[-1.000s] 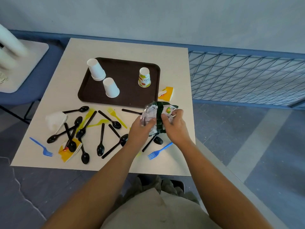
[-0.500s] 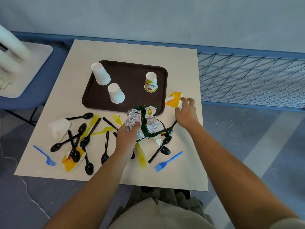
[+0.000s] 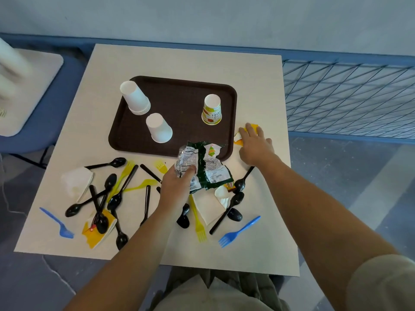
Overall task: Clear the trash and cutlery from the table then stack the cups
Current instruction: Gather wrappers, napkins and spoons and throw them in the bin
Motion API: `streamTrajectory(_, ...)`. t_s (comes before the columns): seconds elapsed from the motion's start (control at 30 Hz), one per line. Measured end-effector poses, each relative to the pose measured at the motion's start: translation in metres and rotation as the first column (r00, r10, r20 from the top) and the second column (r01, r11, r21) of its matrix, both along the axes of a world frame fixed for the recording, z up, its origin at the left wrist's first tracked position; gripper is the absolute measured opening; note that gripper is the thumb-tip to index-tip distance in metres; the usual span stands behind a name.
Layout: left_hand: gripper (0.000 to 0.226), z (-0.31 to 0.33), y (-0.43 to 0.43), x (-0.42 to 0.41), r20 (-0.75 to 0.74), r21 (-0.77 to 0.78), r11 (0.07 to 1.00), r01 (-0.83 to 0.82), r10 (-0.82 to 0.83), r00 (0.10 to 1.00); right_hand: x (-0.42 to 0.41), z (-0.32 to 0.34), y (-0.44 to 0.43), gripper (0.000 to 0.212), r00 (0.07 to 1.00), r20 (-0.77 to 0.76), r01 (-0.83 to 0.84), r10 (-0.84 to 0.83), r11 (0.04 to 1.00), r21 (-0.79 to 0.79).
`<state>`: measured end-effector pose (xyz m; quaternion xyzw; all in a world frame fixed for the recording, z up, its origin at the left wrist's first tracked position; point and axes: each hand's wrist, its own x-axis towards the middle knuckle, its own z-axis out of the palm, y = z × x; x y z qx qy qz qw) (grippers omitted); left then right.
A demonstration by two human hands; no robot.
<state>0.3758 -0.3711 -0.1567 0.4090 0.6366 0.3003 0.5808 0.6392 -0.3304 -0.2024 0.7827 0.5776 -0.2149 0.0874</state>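
Note:
My left hand [image 3: 177,185] grips a crumpled green and silver snack wrapper [image 3: 205,167] just in front of the brown tray [image 3: 186,95]. My right hand [image 3: 254,144] lies with fingers spread on a yellow sachet [image 3: 251,127] at the tray's right edge. On the tray stand a stack of upturned white cups [image 3: 134,97], a single white cup [image 3: 159,127] and a printed cup [image 3: 211,109]. Several black spoons [image 3: 113,182], yellow forks [image 3: 198,223] and blue forks [image 3: 239,231] lie scattered on the near half of the table, with a white napkin [image 3: 207,207].
A crumpled white napkin [image 3: 77,182] and a torn yellow packet [image 3: 97,232] lie at the front left. A blue wire fence [image 3: 348,95] runs along the right. Another table with white cups [image 3: 13,70] stands at the far left. The table's front edge [image 3: 157,259] is close to my body.
My right hand let go of the wrapper and reached to the right onto the yellow sachet. My left hand kept the wrapper and lowered it a little toward the table.

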Motion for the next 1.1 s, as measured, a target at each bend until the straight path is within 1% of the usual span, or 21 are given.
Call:
streamTrajectory(0.07, 0.016, -0.001, 0.002, 0.0, -0.006, -0.013, 1.0, 0.008, -0.008, 1.0, 0.0, 0.001, 0.0, 0.066, 0.998, 0.057, -0.03, 0.028, 0.999, 0.034)
streamTrajectory(0.17, 0.016, -0.002, 0.004, 0.0, -0.01, -0.025, 1.0, 0.016, -0.016, 1.0, 0.0, 0.005, 0.004, 0.053, 0.988, 0.136, -0.079, 0.069, 0.994, 0.076)
streamTrajectory(0.23, 0.018, -0.001, 0.005, 0.0, 0.002, -0.026, 1.0, 0.017, -0.017, 1.0, 0.0, 0.005, 0.004, 0.05, 0.983, 0.171, -0.084, 0.067, 0.992, 0.095)
streamTrajectory(0.33, 0.018, 0.002, 0.006, -0.002, 0.011, -0.013, 1.0, 0.001, -0.001, 1.0, 0.0, 0.008, 0.001, 0.048, 0.974, 0.222, -0.086, 0.048, 0.982, 0.166)
streamTrajectory(0.4, 0.02, 0.007, 0.006, -0.004, 0.022, 0.0, 1.0, -0.017, 0.017, 1.0, 0.002, 0.014, -0.003, 0.044, 0.972, 0.234, -0.071, 0.02, 0.974, 0.216)
streamTrajectory(0.5, 0.021, 0.016, 0.005, -0.006, 0.029, 0.015, 1.0, -0.013, 0.013, 0.999, 0.009, 0.026, -0.007, 0.038, 0.981, 0.188, -0.009, -0.042, 0.965, 0.261)
streamTrajectory(0.57, 0.021, 0.022, 0.005, -0.006, 0.039, 0.017, 1.0, -0.012, 0.011, 0.999, 0.014, 0.036, -0.009, 0.031, 0.99, 0.099, 0.068, -0.104, 0.947, 0.314)
streamTrajectory(0.6, 0.021, 0.024, 0.004, -0.006, 0.042, 0.018, 1.0, -0.015, 0.015, 0.999, 0.016, 0.044, -0.011, 0.029, 0.986, 0.001, 0.155, -0.165, 0.929, 0.336)
streamTrajectory(0.63, 0.021, 0.026, 0.004, -0.005, 0.046, 0.017, 1.0, -0.022, 0.021, 0.999, 0.017, 0.051, -0.014, 0.03, 0.962, -0.128, 0.27, -0.24, 0.901, 0.341)
streamTrajectory(0.7, 0.02, 0.03, 0.004, -0.003, 0.057, 0.012, 0.999, -0.04, 0.039, 0.998, 0.017, 0.065, -0.024, 0.033, 0.85, -0.379, 0.483, -0.367, 0.83, 0.279)
streamTrajectory(0.77, 0.019, 0.033, 0.003, 0.0, 0.068, 0.014, 0.999, -0.051, 0.05, 0.996, 0.014, 0.069, -0.038, 0.027, 0.738, -0.522, 0.565, -0.428, 0.814, 0.132)
streamTrajectory(0.83, 0.02, 0.036, 0.001, 0.002, 0.095, 0.009, 0.998, -0.055, 0.054, 0.994, 0.004, 0.064, -0.054, 0.024, 0.581, -0.647, 0.589, -0.493, 0.804, -0.084)
streamTrajectory(0.87, 0.02, 0.036, 0.0, 0.003, 0.105, 0.002, 0.999, -0.055, 0.054, 0.993, -0.004, 0.061, -0.061, 0.024, 0.528, -0.678, 0.574, -0.511, 0.804, -0.158)
streamTrajectory(1.0, 0.016, 0.032, -0.006, 0.002, 0.1, -0.033, 0.999, -0.037, 0.04, 0.994, -0.041, 0.047, -0.078, 0.024, 0.484, -0.68, 0.547, -0.55, 0.797, -0.256)
streamTrajectory(1.07, 0.014, 0.031, -0.009, -0.001, 0.076, -0.05, 0.998, -0.043, 0.047, 0.996, -0.057, 0.04, -0.079, 0.03, 0.498, -0.664, 0.546, -0.558, 0.797, -0.26)
streamTrajectory(1.1, 0.013, 0.03, -0.01, -0.003, 0.059, -0.056, 0.997, -0.048, 0.051, 0.997, -0.063, 0.037, -0.079, 0.035, 0.533, -0.644, 0.539, -0.549, 0.807, -0.241)
